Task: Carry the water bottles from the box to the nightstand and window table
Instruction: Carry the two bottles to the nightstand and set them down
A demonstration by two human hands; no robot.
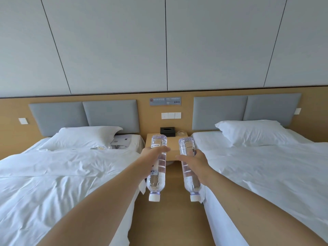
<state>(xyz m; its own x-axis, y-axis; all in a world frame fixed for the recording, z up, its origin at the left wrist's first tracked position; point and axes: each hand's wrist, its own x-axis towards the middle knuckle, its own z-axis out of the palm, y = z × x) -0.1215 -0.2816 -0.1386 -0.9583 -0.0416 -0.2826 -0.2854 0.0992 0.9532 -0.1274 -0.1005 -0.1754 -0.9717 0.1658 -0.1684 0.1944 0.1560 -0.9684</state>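
Observation:
My left hand grips a clear water bottle round its middle. The bottle's white cap points back toward me and its base points at the nightstand. My right hand grips a second clear water bottle the same way, cap toward me. Both bottles hang in the air over the aisle between the two beds, their far ends over the front of the wooden nightstand. The box is not in view.
A black tissue box and a glass ashtray sit at the back of the nightstand. A white bed lies on the left and another white bed on the right. Wooden floor runs between them.

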